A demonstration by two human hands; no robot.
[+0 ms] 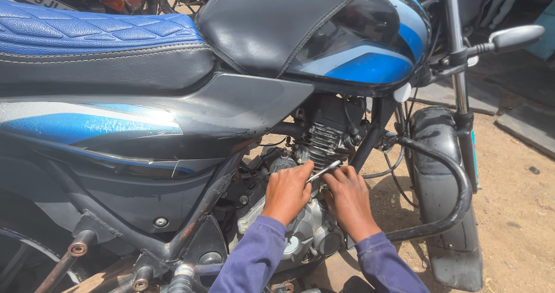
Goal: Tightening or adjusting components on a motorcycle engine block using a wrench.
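Motorcycle engine (315,154), low under the blue-and-black tank (358,44), is mid-adjustment: left hand (287,192) and right hand (348,197) both have their grip closed on a slim metal tool (324,170), which next likely needs steady turning.

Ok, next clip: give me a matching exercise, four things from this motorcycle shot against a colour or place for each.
Things:
1. seat
2. metal tool
3. front mudguard
4. sleeves

Colour or place:
A. purple, on both forearms
B. black, over the front wheel at right
C. blue quilted top, upper left
D. silvery, between the left hand and right hand at the engine

Pairs: 1-C, 2-D, 3-B, 4-A
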